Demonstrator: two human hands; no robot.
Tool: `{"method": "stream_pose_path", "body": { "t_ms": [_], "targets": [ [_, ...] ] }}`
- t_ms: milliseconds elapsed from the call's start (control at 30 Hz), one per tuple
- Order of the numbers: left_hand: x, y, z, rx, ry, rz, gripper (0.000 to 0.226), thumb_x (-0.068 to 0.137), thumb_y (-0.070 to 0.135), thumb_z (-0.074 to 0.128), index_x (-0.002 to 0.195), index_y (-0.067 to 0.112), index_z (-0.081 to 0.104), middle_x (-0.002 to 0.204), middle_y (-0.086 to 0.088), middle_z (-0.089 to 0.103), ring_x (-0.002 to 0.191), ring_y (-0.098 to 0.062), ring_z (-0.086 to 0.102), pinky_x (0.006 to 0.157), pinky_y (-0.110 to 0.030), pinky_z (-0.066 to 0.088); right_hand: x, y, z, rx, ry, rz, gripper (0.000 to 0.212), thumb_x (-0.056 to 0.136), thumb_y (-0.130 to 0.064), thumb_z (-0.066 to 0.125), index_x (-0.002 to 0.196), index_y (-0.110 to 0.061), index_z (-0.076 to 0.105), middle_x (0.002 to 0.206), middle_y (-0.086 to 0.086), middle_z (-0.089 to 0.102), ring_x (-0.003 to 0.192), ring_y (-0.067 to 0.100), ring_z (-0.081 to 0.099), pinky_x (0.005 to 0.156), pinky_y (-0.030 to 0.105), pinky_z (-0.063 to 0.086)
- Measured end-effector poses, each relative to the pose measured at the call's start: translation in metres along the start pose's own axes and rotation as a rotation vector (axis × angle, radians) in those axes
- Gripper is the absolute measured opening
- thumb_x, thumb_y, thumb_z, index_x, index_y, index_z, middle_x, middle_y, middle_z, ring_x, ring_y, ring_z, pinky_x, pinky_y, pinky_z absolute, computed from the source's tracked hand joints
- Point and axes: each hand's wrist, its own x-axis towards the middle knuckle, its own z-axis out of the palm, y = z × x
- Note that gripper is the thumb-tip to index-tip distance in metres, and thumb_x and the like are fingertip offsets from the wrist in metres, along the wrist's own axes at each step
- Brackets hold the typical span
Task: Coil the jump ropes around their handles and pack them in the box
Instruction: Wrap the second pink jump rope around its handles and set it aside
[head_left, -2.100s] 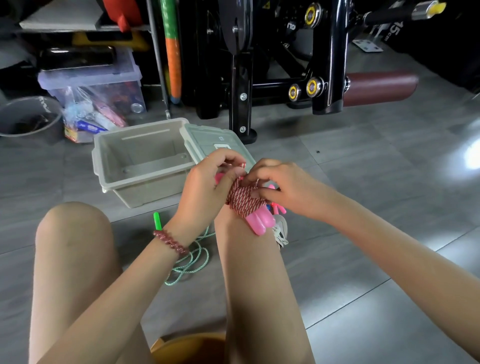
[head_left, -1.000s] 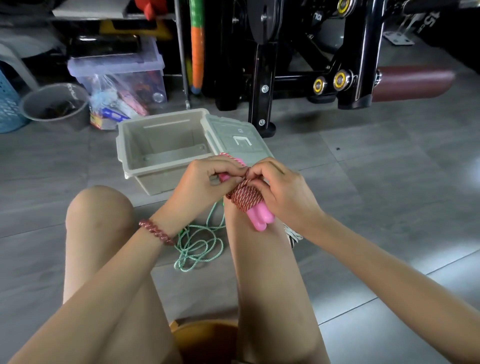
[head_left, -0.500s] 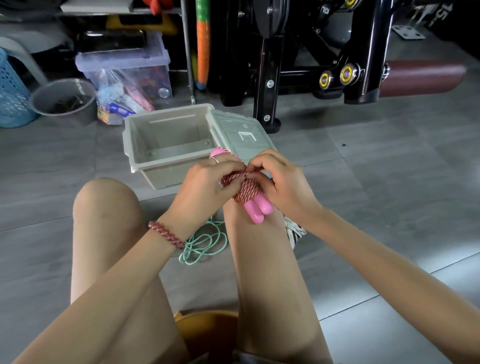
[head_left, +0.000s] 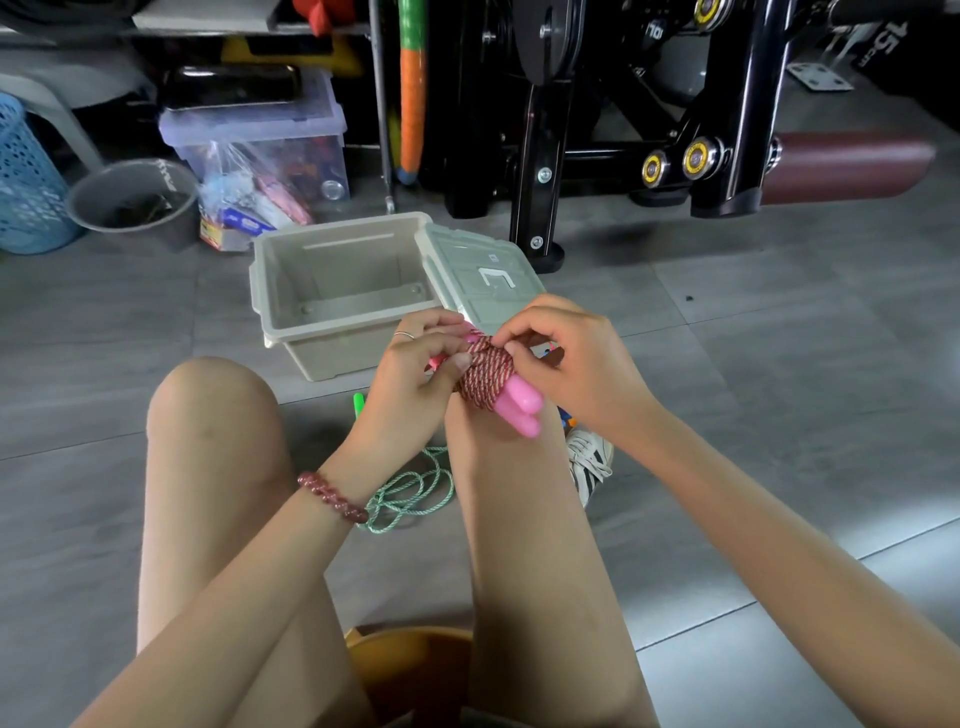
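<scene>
**Pink rope bundle in both hands, over the right knee**

Head view:
- pink jump rope: red-and-white twisted cord wound in tight, neat turns round two glossy pink handles. Rounded handle ends stick out of the coil toward the camera. Held in the air just above the right knee, near side of the box.
- left hand: fingers and thumb curled round the far end of the bundle. Thin ring on one finger, dark red bead bracelet on the wrist.
- right hand: thumb and forefinger pinch the cord at the top of the coil, other fingers curled behind.
- box: beige plastic, open, on the floor toward its far edge. Lid leans at its right side.
- green jump rope: loose tangle on the floor between the legs, green handle tip showing by the left hand.
- Writing: "15" on a dark panel at top right; the smaller print beside it is unreadable, as is the mark on the grey bucket.
</scene>
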Motion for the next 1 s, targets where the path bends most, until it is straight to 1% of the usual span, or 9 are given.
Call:
{"method": "stream_pose_path", "body": {
  "t_ms": [100,267,367,500,567,667,767,900,1000],
  "targets": [
    [0.000,0.000,0.003,0.018,-0.021,0.033,0.015,0.085,0.005,0.052,0.085,0.008,0.066,0.109,0.008,0.050,0.111,-0.007,0.052,0.100,-0.014,0.037,-0.004,-0.002,-0.003,0.028,-0.050,0.054,0.008,0.084,-0.015,0.070,0.090,-0.016,0.074,0.088,-0.010,0.062,0.082,0.006,0.062,0.073,0.021,0.048],
    [0.007,0.003,0.005,0.036,-0.045,0.038,0.011,0.084,-0.004,0.058,0.086,-0.003,0.069,0.113,-0.012,0.053,0.106,0.000,0.052,0.094,-0.010,0.038,-0.005,-0.001,-0.004,0.008,-0.065,0.101,0.014,0.077,-0.025,0.077,0.089,-0.019,0.074,0.086,-0.013,0.061,0.078,0.007,0.061,0.071,0.035,0.050],
    [0.009,0.007,0.006,0.043,-0.070,0.053,0.009,0.082,-0.005,0.062,0.083,0.001,0.069,0.114,-0.011,0.056,0.100,0.004,0.054,0.089,-0.009,0.038,-0.004,0.000,-0.004,-0.034,-0.046,0.089,0.015,0.072,-0.025,0.080,0.078,-0.023,0.067,0.081,-0.013,0.057,0.074,0.004,0.057,0.067,0.023,0.046],
    [0.010,0.008,0.003,0.045,-0.049,0.083,0.006,0.081,0.002,0.062,0.086,0.004,0.065,0.119,-0.008,0.055,0.102,0.001,0.054,0.087,-0.011,0.037,-0.002,-0.002,-0.003,-0.139,-0.041,-0.045,0.014,0.081,-0.020,0.073,0.075,-0.017,0.061,0.078,-0.012,0.052,0.067,0.009,0.053,0.059,0.021,0.040],
    [0.009,0.010,0.003,-0.056,-0.033,0.103,0.023,0.080,-0.006,0.061,0.100,0.005,0.059,0.123,-0.012,0.052,0.107,-0.009,0.058,0.093,-0.020,0.043,-0.003,-0.001,0.001,-0.187,-0.038,-0.097,0.013,0.083,-0.017,0.068,0.075,-0.017,0.058,0.078,-0.014,0.049,0.064,0.009,0.049,0.057,0.023,0.039],
    [0.007,0.009,0.003,0.032,-0.095,0.218,0.038,0.080,-0.006,0.063,0.115,0.009,0.059,0.131,-0.011,0.047,0.119,-0.016,0.052,0.103,-0.027,0.041,-0.005,0.005,0.002,-0.106,-0.099,0.001,0.015,0.085,-0.017,0.062,0.079,-0.023,0.050,0.080,-0.010,0.051,0.068,0.009,0.050,0.063,0.024,0.041],
    [0.006,0.002,0.001,0.099,-0.161,0.263,0.031,0.081,0.005,0.065,0.112,0.008,0.065,0.134,-0.008,0.047,0.124,-0.014,0.048,0.106,-0.032,0.039,-0.005,0.011,-0.001,-0.111,-0.223,0.032,0.015,0.090,-0.016,0.053,0.081,-0.021,0.044,0.078,-0.012,0.047,0.069,0.009,0.046,0.064,0.025,0.037],
    [0.006,-0.004,-0.005,0.089,-0.174,0.267,0.032,0.080,0.006,0.070,0.111,0.005,0.066,0.130,-0.010,0.051,0.124,-0.015,0.048,0.106,-0.041,0.040,0.003,0.006,-0.001,-0.044,-0.276,0.053,0.016,0.088,-0.021,0.042,0.072,-0.024,0.041,0.067,-0.013,0.043,0.064,0.004,0.042,0.059,0.021,0.031],
    [0.004,-0.003,-0.007,0.122,-0.190,0.287,0.038,0.081,0.005,0.069,0.119,0.006,0.062,0.127,-0.010,0.051,0.124,-0.011,0.045,0.107,-0.033,0.037,0.009,0.006,-0.002,0.032,-0.313,0.097,0.020,0.085,-0.020,0.041,0.065,-0.022,0.040,0.060,-0.010,0.039,0.058,0.005,0.038,0.056,0.021,0.029]
  ]
}}
